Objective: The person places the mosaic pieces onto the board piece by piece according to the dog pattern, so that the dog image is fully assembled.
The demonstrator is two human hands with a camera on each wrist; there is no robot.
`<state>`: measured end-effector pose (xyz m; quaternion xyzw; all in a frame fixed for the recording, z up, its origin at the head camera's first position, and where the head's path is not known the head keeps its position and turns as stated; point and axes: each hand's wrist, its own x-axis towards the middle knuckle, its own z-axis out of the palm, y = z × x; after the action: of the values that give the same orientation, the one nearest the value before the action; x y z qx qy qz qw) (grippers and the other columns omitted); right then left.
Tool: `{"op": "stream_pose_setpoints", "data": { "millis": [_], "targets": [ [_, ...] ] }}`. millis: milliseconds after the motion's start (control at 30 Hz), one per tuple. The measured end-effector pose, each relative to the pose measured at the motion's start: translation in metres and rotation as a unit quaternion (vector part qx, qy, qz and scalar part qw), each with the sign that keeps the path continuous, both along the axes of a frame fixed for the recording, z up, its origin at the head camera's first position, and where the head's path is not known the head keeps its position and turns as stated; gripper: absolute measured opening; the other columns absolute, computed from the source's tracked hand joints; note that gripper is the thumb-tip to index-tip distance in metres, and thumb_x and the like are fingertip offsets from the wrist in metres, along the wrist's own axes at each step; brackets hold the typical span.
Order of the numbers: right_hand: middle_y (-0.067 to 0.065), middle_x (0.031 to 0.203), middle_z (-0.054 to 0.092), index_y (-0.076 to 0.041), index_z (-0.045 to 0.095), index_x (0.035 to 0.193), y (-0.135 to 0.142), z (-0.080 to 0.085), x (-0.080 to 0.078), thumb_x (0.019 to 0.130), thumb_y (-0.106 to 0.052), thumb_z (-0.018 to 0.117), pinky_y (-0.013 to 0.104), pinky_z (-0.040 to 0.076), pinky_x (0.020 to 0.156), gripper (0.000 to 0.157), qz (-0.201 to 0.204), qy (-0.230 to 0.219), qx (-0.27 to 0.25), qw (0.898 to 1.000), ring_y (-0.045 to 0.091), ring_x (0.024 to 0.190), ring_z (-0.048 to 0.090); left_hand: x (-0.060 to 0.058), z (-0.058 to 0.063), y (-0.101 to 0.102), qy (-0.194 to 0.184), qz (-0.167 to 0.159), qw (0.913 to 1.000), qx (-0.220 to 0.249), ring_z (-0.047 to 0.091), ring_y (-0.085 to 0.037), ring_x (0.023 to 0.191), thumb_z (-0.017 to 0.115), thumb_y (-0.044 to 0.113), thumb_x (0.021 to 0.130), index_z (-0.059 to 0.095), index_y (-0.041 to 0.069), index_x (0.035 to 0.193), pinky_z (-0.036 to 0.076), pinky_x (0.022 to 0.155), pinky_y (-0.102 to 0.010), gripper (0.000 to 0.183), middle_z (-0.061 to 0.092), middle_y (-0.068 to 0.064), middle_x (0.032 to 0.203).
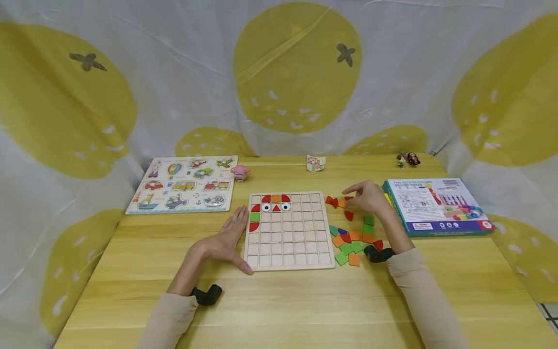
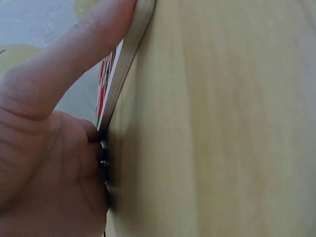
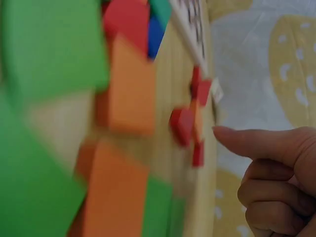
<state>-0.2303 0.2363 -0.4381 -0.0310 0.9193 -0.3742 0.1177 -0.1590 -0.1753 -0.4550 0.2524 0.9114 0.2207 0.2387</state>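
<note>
A wooden grid board (image 1: pixel 289 250) lies mid-table, with red, orange and green tiles and two eye tiles (image 1: pixel 286 207) in its upper left cells. My left hand (image 1: pixel 224 240) rests along its left edge, thumb at the lower corner. In the left wrist view the thumb (image 2: pixel 74 54) lies against the board's side (image 2: pixel 129 54). Over the loose pieces right of the board hovers my right hand (image 1: pixel 369 198), forefinger extended, nothing seen in its grasp. Red quarter-round tiles (image 1: pixel 348 215) lie beneath it; in the right wrist view a red piece (image 3: pixel 182 126) sits left of the fingers.
Green tiles (image 1: pixel 346 248), orange tiles (image 1: pixel 354 260) and a blue piece lie scattered right of the board. A vehicle puzzle (image 1: pixel 187 186) and pink toy (image 1: pixel 240 172) are at back left. A boxed set (image 1: pixel 436 206) stands right, small figures (image 1: pixel 412 158) behind it, a patterned card (image 1: pixel 316 163) at the back.
</note>
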Motion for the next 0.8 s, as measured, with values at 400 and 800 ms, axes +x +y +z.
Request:
{"op": "stream_pose_setpoints", "data": {
  "millis": [400,800],
  "targets": [
    [0.003,0.065,0.052,-0.007,0.075,0.099,0.02,-0.017,-0.005,0.081,-0.024,0.078,0.026,0.036,0.049,0.025,-0.047,-0.01,0.029,0.998,0.018,0.056,0.042,0.002,0.0,-0.003,-0.001,0.001,1.0,-0.002,-0.018,-0.034,0.149,0.087,0.059,0.055,-0.014,0.002,0.152,0.0,0.122,-0.055,0.152,-0.023,-0.017,0.16],
    [-0.006,0.053,0.041,-0.006,0.069,0.111,0.028,-0.009,-0.002,0.086,-0.011,0.065,0.025,0.032,0.049,0.026,0.015,-0.04,0.01,0.999,0.012,0.049,0.033,0.001,-0.001,-0.003,0.002,-0.003,1.0,0.007,-0.018,-0.035,0.149,0.086,0.059,0.056,-0.014,0.001,0.152,-0.001,0.122,-0.056,0.151,-0.022,-0.018,0.16]
  ]
}}
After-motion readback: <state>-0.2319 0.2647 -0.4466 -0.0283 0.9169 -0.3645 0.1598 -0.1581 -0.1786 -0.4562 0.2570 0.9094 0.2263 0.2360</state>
